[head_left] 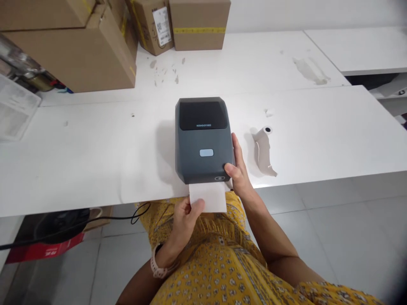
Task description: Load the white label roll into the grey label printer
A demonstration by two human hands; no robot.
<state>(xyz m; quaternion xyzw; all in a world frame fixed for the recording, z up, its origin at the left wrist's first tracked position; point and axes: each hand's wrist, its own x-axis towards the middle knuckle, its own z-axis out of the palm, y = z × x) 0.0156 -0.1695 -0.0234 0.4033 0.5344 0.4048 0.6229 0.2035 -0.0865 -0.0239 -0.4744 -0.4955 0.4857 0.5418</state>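
A dark grey label printer with a glossy black window and a pale button sits at the front of the white table. From its near side a blank white label strip sticks out past the table edge. My left hand pinches the strip's left part, thumb on top and fingers underneath. Against the printer's front right corner rests my right hand, its thumb on the top face and a finger along the side. To the right lies a small paper roll, partly unwound.
Cardboard boxes stand along the back and left of the white table. A clear plastic bin is at the far left. Paper scraps lie near the boxes. A black cable runs below the table edge.
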